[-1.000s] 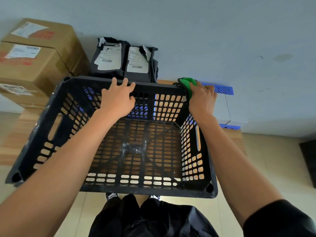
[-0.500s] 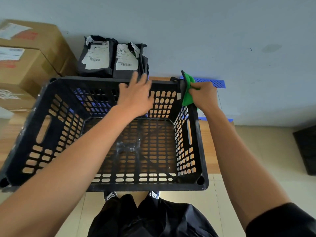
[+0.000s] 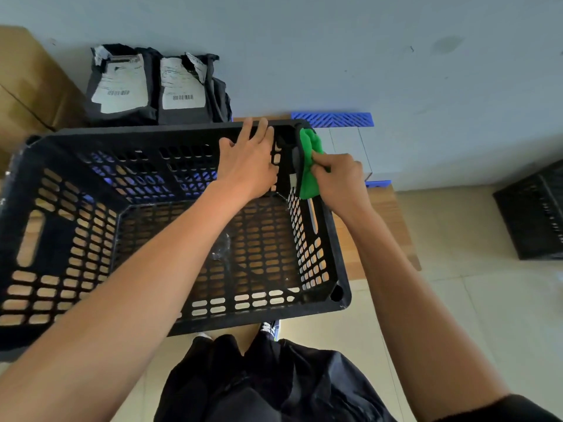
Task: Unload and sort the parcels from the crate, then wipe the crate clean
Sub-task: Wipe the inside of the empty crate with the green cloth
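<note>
Both our arms reach forward, left hand flat, fingers straight on the crate rim, right hand pinching the green cloth over the corner.

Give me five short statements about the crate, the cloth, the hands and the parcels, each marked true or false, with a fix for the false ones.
1. The right hand holds a green cloth against the black crate. True.
2. The crate holds two parcels. False: it is empty of parcels.
3. The left hand rests on the crate's far wall. True.
4. The two black parcels lie on the floor. False: they stand against the wall behind the crate.
5. The cloth drapes over the crate's left rim. False: it is at the far right corner.
</note>
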